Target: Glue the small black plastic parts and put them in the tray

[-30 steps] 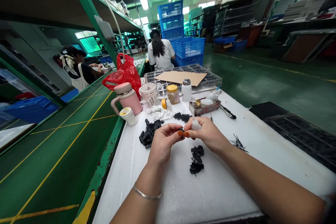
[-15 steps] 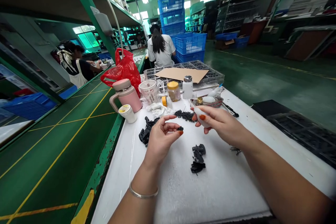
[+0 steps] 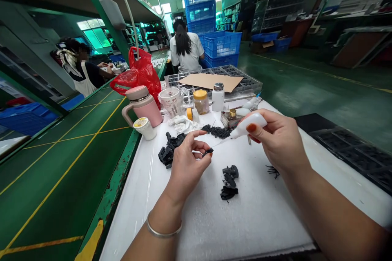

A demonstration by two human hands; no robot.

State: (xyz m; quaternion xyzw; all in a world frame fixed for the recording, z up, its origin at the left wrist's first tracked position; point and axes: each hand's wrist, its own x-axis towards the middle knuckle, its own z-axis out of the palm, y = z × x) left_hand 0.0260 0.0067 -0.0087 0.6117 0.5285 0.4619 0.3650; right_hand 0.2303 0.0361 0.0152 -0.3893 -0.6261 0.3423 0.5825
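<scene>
Between the thumb and fingers of my left hand (image 3: pixel 190 158) is a small black part (image 3: pixel 207 152). My right hand (image 3: pixel 277 140) grips a white squeeze bottle (image 3: pixel 249 125), tilted so its thin tip points left at the black part. Whether the tip touches the part is too fine to tell. Black pieces (image 3: pixel 229 182) lie on the white tabletop (image 3: pixel 196 220) below the hands. A bigger heap of black parts (image 3: pixel 168 150) rests left of my left hand, and a pile of tiny black bits (image 3: pixel 217 131) sits beyond it.
A pink mug (image 3: pixel 148 110), a white tub (image 3: pixel 145 129), a clear jug (image 3: pixel 171 102), a yellow-lidded jar (image 3: pixel 201 102) and a white bottle (image 3: pixel 218 98) stand at the back. Behind are a red bag (image 3: pixel 142 75) and cardboard (image 3: pixel 211 81). Two people sit farther off.
My right hand has moved slightly right and turned the squeeze bottle so its tip points at the black part. My left hand still holds the part, now angled differently. The view has shifted slightly.
</scene>
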